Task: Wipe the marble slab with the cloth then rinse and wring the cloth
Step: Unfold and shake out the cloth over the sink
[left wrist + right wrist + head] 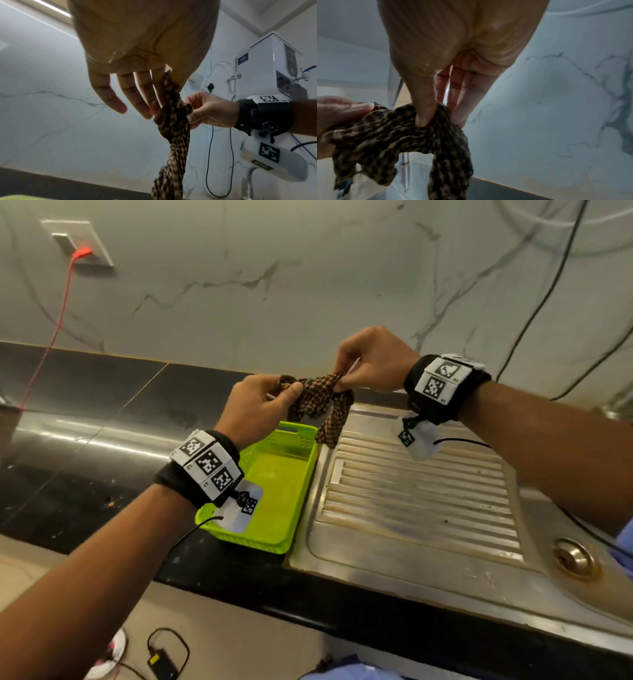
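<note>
Above the counter, between a green basket (274,491) and the steel drainboard (421,491), one checked cloth (320,400) hangs bunched in the air, held by both hands. Left hand (265,402): thumb and forefinger pinch one end of the cloth, while the other fingers (109,94) extend loosely, as the left wrist view shows. Right hand (371,362): thumb and fingertips pinch the other end, the remaining fingers nearly straight. Two tails of cloth dangle below the grips, over the seam where basket and drainboard meet. Both palms carry droplets, so the cloth is probably wet; whether the step in hand is opening it out or preparing to wring cannot be told. Risks, as judged: each grip is a light pinch on damp fabric, so a twist or tug could pull an end free and drop the cloth onto the dark slab (85,405) or into the basket; drips from the tails could land on the slab instead of the drainboard. Count: one cloth, two hands, one basket, one drainboard, one drain (575,558), one wall socket (77,242) with a red cable (54,330).
</note>
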{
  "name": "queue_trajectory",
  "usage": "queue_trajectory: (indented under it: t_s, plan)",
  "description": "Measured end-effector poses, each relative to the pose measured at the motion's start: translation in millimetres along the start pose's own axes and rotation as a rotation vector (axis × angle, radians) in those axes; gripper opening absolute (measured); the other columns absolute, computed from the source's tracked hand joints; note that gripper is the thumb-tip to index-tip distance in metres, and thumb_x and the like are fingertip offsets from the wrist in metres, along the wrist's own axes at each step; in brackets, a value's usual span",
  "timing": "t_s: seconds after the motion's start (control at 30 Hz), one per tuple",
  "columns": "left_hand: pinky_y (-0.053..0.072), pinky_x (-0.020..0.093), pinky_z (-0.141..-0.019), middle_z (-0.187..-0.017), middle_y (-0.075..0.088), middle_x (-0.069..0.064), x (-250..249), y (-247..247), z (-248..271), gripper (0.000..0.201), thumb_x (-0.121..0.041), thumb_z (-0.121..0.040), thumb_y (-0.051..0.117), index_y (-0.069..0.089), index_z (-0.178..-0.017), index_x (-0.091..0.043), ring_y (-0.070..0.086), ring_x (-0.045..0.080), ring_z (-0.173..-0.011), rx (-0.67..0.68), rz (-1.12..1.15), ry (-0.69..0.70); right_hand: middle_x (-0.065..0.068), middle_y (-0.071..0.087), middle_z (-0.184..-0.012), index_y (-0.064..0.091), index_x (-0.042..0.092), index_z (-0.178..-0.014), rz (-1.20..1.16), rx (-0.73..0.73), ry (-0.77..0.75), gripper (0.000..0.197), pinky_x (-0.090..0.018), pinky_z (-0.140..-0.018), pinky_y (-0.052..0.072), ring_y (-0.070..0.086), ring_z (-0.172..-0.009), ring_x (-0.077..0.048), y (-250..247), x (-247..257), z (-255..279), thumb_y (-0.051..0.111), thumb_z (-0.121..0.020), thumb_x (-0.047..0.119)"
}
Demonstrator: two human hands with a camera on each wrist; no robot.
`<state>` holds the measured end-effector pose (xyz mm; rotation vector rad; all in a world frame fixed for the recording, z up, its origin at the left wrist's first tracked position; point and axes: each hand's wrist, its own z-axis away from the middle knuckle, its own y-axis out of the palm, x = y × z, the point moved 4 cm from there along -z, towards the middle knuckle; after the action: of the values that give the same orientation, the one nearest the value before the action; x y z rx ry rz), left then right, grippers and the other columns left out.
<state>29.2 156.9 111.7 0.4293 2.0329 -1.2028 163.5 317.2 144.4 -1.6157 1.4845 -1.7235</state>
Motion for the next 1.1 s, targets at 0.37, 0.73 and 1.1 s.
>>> queue_trajectory:
  t_s: [0.37,0.73,1.1]
  plan:
    - [0.049,0.021,-0.056,-0.061,0.064,-0.012,-92,49,-49,0.025,-0.034,-0.09,0.06,0.07,-0.071,-0.021,0.058,0.002,-0.057,0.02,0.269,-0.004,0.001,0.069,-0.11,0.057,0.027,-0.068,-0.047,-0.058,0.071,0.021,-0.034,-0.086,0.052,0.065,-0.096,-0.015,-60,-53,72,0.075,-0.076,0.018]
    - [0.051,0.022,-0.06,-0.074,0.067,0.001,-158,82,-59,0.032,-0.03,-0.096,0.056,0.067,-0.084,-0.001,0.063,0.006,-0.066,0.005,0.287,0.097,0.002,0.07,-0.087,0.06,0.024,-0.109,-0.221,-0.135,0.052,0.031,-0.02,-0.065,0.046,0.059,-0.061,0.002,-97,-81,103,0.073,-0.082,0.016]
    - [0.05,0.025,-0.07,-0.077,0.068,-0.006,-200,82,-58,0.036,-0.035,-0.097,0.052,0.07,-0.088,-0.006,0.062,0.003,-0.072,-0.007,0.074,0.159,-0.002,0.07,-0.085,0.066,0.013,-0.107,-0.445,-0.062,-0.055,0.017,-0.029,-0.072,0.053,0.067,-0.079,-0.017,-101,-79,109,0.064,-0.092,0.019]
